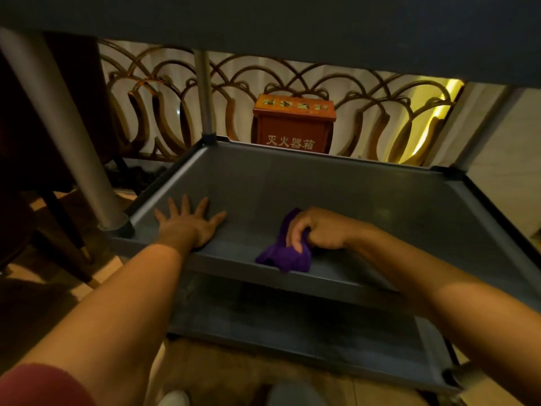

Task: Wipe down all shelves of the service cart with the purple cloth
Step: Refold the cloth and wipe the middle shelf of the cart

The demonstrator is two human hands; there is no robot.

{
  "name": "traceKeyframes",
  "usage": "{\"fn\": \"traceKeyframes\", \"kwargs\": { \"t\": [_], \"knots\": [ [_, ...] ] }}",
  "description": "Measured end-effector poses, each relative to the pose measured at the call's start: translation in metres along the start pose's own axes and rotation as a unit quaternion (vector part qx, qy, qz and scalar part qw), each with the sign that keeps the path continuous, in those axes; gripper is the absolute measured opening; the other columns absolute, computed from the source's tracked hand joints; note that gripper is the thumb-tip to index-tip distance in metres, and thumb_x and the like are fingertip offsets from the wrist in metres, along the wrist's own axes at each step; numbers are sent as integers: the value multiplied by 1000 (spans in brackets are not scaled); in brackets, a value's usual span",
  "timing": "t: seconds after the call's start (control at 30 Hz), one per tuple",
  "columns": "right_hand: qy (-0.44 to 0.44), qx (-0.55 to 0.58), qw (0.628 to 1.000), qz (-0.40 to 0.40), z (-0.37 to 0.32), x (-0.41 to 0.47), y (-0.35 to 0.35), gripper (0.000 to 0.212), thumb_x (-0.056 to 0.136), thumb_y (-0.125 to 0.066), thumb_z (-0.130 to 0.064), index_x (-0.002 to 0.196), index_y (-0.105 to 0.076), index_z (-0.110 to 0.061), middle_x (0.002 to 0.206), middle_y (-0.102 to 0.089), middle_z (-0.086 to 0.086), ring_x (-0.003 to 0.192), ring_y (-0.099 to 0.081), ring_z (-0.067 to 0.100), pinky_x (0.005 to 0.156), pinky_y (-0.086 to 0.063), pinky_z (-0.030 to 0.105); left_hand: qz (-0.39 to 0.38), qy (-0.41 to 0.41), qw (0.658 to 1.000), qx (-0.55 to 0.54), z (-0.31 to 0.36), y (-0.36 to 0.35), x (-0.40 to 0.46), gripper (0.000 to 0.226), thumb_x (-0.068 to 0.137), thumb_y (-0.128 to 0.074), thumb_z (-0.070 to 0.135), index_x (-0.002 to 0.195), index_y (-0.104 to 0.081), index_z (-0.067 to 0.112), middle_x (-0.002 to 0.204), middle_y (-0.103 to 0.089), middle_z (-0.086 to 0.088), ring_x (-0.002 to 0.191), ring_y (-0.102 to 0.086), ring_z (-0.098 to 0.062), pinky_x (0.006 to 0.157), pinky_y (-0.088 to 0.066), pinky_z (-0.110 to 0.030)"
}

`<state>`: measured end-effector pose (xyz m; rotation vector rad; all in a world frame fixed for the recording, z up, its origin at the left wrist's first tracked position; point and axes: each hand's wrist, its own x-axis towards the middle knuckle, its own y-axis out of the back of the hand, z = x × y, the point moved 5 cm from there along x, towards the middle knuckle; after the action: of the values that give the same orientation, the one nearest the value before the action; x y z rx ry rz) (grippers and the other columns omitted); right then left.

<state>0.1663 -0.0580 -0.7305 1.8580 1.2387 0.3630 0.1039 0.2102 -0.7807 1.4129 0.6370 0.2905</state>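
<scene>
Right hand [317,228] clenched on purple cloth [285,253], bunched at front edge of middle shelf [366,197] of service cart [202,92]; left hand [187,222] flat, fingers splayed, gripping nothing. Risk: wadded cloth w/ small contact patch, so likely missed strips & far corners. Bottom shelf [292,326] prob. still to do.

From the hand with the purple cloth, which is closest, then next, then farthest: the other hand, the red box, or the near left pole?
From the right hand:
1. Left hand, flat on the same shelf, to its left.
2. Near left pole, at the shelf's front left corner.
3. Red box, beyond the cart's back edge.
</scene>
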Motion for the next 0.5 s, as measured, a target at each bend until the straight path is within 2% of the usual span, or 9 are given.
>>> {"fn": "traceKeyframes", "kwargs": {
  "t": [0.07, 0.13, 0.2, 0.27, 0.33, 0.4, 0.43, 0.5],
  "knots": [
    [-3, -15, 1000, -16, 10, -25, 5, 47, 63, -48, 13, 62, -66, -30, 97, -74, 11, 97, -67, 21, 95, -47, 28, 3, -3, 1000, -1, 0, 1, -5, 88, 82, -11, 88, 156, 6, 44, 168, 12, -5, 152, 13, -37, 117, 8, -66],
    [-23, -30, 999, -30, 19, -50, 12, 40, 59, -46, 4, 59, -65, -31, 97, -74, 14, 97, -67, 25, 96, -48, 30, 8, -7, 1000, -1, 1, 1, -6, 89, 81, -11, 89, 156, 5, 44, 168, 11, -6, 152, 12, -37, 117, 7, -66],
    [-59, -64, 995, -54, 31, -71, 20, 48, 64, -48, 9, 57, -66, -35, 97, -75, 12, 99, -68, 29, 100, -49, 40, 10, -13, 1000, -2, 1, 1, -8, 89, 81, -12, 88, 157, 3, 43, 168, 8, -6, 152, 11, -38, 117, 6, -67],
    [-93, -73, 992, -53, 41, -78, 29, 52, 69, -47, 9, 56, -69, -36, 96, -76, 4, 99, -69, 26, 98, -50, 40, 14, -15, 1000, -10, 4, 3, -10, 88, 84, -17, 86, 158, -2, 41, 168, 6, -8, 153, 9, -38, 117, 3, -68],
    [-112, -19, 993, 38, 42, -66, 48, 52, 74, -47, 6, 60, -73, -37, 93, -75, -11, 98, -68, 11, 96, -48, 29, 40, -28, 999, -22, 21, 8, -9, 85, 88, -25, 81, 159, -7, 36, 168, 6, -10, 152, 9, -38, 117, 1, -68],
    [-111, 13, 977, 179, 38, -40, 65, 54, 81, -50, 12, 69, -76, -34, 99, -71, -21, 106, -64, 2, 95, -44, 19, 33, -60, 996, -51, 50, 11, -14, 81, 91, -30, 76, 158, -10, 36, 168, 6, -8, 152, 10, -38, 117, 1, -69],
    [-117, 1, 966, 231, 38, -27, 70, 52, 84, -53, 12, 77, -77, -34, 109, -69, -18, 113, -61, 5, 96, -42, 17, 15, -77, 995, -59, 68, 10, -17, 78, 92, -30, 74, 158, -9, 39, 168, 6, -7, 152, 10, -38, 116, 2, -70],
    [-134, -49, 953, 266, 47, -1, 70, 42, 90, -57, 7, 99, -76, -30, 132, -64, -6, 126, -55, 14, 100, -35, 21, -24, -89, 995, -46, 89, 4, -19, 75, 92, -28, 75, 157, -7, 44, 168, 6, -4, 152, 11, -39, 113, 3, -74]
  ]
}}
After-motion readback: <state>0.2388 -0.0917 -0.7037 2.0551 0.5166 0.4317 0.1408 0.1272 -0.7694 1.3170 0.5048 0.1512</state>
